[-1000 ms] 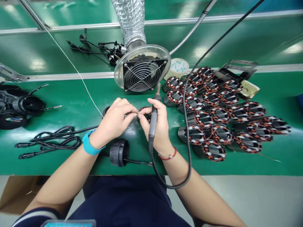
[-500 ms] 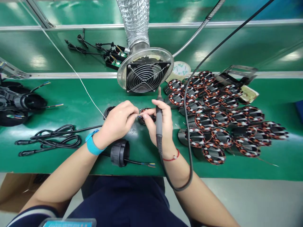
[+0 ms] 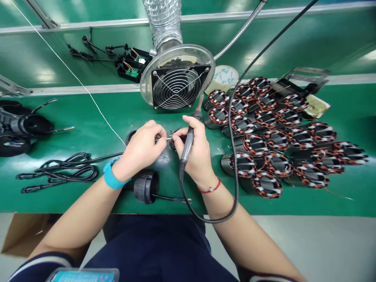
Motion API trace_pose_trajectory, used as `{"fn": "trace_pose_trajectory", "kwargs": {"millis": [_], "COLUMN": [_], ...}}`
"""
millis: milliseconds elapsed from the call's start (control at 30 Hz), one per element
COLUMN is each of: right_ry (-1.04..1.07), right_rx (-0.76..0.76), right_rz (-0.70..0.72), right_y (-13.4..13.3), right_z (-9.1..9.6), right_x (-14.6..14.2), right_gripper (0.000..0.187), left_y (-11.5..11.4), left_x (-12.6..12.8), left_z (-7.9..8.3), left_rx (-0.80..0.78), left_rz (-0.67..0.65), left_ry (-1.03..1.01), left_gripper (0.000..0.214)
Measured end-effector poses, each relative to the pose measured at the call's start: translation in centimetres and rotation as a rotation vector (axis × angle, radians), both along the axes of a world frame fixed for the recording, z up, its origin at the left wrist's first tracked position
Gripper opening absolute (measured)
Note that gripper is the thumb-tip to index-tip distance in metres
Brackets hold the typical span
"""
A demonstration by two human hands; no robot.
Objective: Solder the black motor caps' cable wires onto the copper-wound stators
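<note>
The left hand (image 3: 141,147) is closed to a narrow pinch on thin wires (image 3: 169,138), which sit between the two hands; the right hand (image 3: 195,150) meets them with thumb and fingertip drawn together, a soldering iron (image 3: 188,147) also held in it, its tip pointing toward 1 o'clock. Good work here, I judge, means pinching close to the wire ends so they lie even, steadying both wrists, and angling the probably hot tip away from the fingers and slack cord. Counting outward from the hands: one wound coil ring (image 3: 172,143) just below the wires, mostly hidden; one thin white strand (image 3: 88,92) running toward 10 o'clock; one black collar (image 3: 142,188) with a cable through it at 7; two plug ends (image 3: 28,189) on looped cables at 8; black housings (image 3: 17,123) at 9, too overlapped to count, with three wire ends showing; two small circuit boxes (image 3: 129,72) at 11; one fan (image 3: 178,88) at 12; one tape roll (image 3: 225,78) between 1 and 2; and roughly twenty standing coil rings (image 3: 276,140) from 2 to 4, overlapping too much for certainty.
</note>
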State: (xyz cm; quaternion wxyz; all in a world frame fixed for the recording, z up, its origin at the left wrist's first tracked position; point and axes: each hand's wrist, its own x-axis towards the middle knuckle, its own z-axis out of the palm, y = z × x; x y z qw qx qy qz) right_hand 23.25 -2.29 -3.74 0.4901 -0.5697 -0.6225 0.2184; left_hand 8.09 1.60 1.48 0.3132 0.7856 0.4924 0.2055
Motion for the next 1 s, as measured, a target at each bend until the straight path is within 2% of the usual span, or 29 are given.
{"fn": "trace_pose_trajectory", "kwargs": {"millis": [133, 300, 467, 567, 700, 1000], "right_ry": [-0.010, 0.034, 0.031, 0.057, 0.041, 0.059], "right_rx": [0.043, 0.090, 0.198, 0.259, 0.306, 0.265], "right_rz": [-0.029, -0.084, -0.198, -0.221, -0.165, -0.130], "right_y": [-0.9, -4.2, -6.8, -7.2, -6.9, -7.0], "right_z": [0.6, 1.5, 0.6, 0.1, 0.1, 0.0], "right_x": [0.6, 2.0, 2.1, 1.7, 1.4, 1.2], "right_gripper": [0.041, 0.035, 0.026, 0.019, 0.014, 0.013], "left_y": [0.2, 0.3, 0.3, 0.4, 0.4, 0.4], "left_x": [-0.1, -0.2, -0.1, 0.0, 0.0, 0.2], "left_z": [0.0, -0.1, -0.1, -0.1, -0.2, -0.1], "left_rx": [-0.003, 0.005, 0.014, 0.012, 0.024, -0.015], "left_rz": [0.003, -0.017, -0.005, 0.011, 0.016, 0.037], "left_ry": [-0.010, -0.019, -0.007, 0.001, 0.001, -0.010], "left_gripper": [0.013, 0.014, 0.013, 0.013, 0.012, 0.012]}}
